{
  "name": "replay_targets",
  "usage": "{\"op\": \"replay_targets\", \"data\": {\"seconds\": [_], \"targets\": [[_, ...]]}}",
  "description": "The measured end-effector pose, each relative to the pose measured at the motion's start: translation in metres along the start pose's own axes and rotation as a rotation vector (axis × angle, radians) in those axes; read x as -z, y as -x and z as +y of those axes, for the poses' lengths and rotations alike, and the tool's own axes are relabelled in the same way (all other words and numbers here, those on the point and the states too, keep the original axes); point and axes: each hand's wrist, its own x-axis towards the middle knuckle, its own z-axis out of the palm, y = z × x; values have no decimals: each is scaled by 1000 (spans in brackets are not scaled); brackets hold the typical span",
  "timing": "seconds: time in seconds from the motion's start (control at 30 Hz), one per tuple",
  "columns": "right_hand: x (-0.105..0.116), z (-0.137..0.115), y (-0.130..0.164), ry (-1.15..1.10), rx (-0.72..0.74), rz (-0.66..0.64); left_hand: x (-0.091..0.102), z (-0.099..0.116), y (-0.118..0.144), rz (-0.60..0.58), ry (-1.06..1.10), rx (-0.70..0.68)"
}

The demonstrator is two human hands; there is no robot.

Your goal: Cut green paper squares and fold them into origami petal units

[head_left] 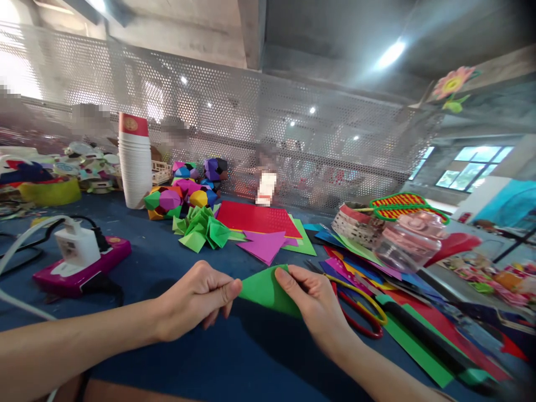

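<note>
A folded piece of green paper [263, 290] is held above the blue table between my two hands. My left hand [201, 298] is closed, its thumb and fingers pinching the pointed left corner. On the other side, my right hand [312, 298] grips the right end, thumb on top and fingers behind. Beyond my hands lies a pile of folded green paper pieces [203, 226]. To its right are purple paper pieces [266, 245] and a red sheet [255, 219]. Scissors [360, 312] with red and yellow handles lie just right of my right hand.
A cutter with a black and green handle [431, 335] lies on coloured sheets at the right, near a clear pink-lidded jar [412, 240]. Stacked paper cups [134, 162] stand at the back left. A purple power strip [84, 268] with cables sits left. Colourful paper balls [167, 201] stand behind.
</note>
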Motion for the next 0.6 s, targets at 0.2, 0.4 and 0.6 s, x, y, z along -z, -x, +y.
{"op": "replay_targets", "data": {"seconds": [0.2,0.4,0.6], "targets": [[2,2,-2,-5,-3,-12,0,0,-1,-7,92,102],[3,3,-3,12,10,-4,-1,-5,-2,-31,106,87],[5,4,-4,32,39,27,2,-2,-3,-4,115,115]]}}
